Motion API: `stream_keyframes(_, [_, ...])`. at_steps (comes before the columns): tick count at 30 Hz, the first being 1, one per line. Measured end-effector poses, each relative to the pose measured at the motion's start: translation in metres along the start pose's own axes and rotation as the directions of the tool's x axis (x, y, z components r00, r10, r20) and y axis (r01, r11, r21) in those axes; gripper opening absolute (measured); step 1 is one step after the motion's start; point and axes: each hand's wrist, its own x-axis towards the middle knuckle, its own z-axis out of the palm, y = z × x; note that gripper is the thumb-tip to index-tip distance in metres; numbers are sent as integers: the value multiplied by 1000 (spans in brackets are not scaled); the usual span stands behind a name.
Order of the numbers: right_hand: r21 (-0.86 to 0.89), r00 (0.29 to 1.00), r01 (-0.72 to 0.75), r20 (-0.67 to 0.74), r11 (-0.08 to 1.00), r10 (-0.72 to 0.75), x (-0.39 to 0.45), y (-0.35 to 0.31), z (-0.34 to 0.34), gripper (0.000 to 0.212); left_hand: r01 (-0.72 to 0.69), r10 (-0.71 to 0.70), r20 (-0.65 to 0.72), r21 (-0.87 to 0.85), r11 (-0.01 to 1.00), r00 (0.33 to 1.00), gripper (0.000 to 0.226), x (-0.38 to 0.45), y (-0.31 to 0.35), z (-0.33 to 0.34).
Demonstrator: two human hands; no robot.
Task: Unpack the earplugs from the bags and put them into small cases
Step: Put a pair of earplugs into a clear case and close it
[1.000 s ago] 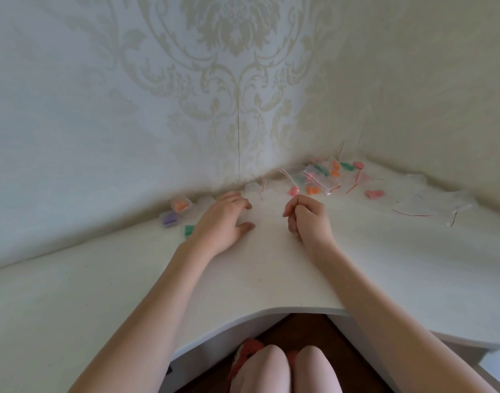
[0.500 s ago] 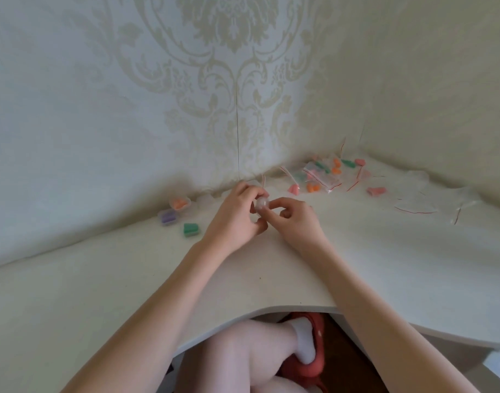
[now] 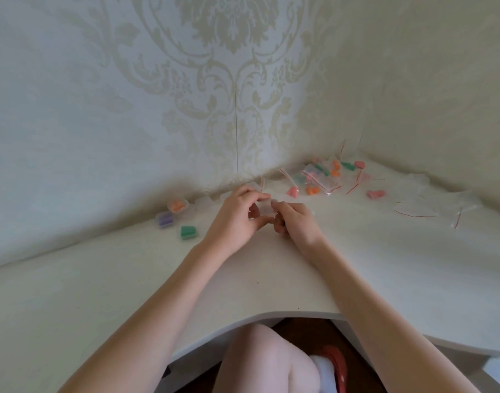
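My left hand (image 3: pixel 237 219) and my right hand (image 3: pixel 295 225) meet over the white desk (image 3: pixel 101 293) and both pinch a small clear case (image 3: pixel 265 209) between their fingertips. Whether the case holds anything is not visible. To the left lie three filled cases: one with orange earplugs (image 3: pixel 177 206), one with purple earplugs (image 3: pixel 166 219) and one with green earplugs (image 3: pixel 188 232). In the back corner sits a heap of small zip bags (image 3: pixel 318 177) with orange, green and pink earplugs.
Empty clear bags (image 3: pixel 413 209) with red strips lie at the right. A loose pink earplug pair (image 3: pixel 375 194) rests near them. More clear cases (image 3: pixel 204 200) stand by the wall. Patterned walls close the corner. My knee shows under the desk's curved front edge.
My hands came together from resting apart on the desk and now hold the clear case between them. My leg shifted under the desk.
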Motion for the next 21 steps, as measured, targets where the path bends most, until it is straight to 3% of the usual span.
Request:
stream_keyframes(4, [91,1000,6,-19,996,-4,0,-2,-7,41,184,-192,-4,-254,950,981,32,2,7,-4])
stream_keyframes(6, [122,999,29,-32,992,-26,0,-2,-8,47,321,-314,95,-472,821,945,29,1,10,-8])
stream_keyframes(8, [175,998,31,-61,984,-21,2,-1,-10,49,431,-394,214,-651,625,894,27,-1,12,-11])
stream_keyframes(10, [172,997,34,-76,985,-21,3,0,-9,50,510,-426,304,-668,543,852,27,-2,12,-12])
stream_keyframes(14, [80,996,49,-77,996,-43,5,3,-6,53,594,-452,400,-648,476,798,35,-2,8,-9])
stream_keyframes(16, [123,995,40,-92,992,-28,8,4,-7,50,614,-471,412,-648,450,780,38,-1,8,-8])
stream_keyframes(19, [239,991,67,-132,969,-36,10,5,-9,23,609,-492,390,-659,442,778,35,1,9,-7])
stream_keyframes(21, [204,985,114,-150,972,-84,10,8,-8,26,589,-506,365,-698,407,782,34,2,9,-8])
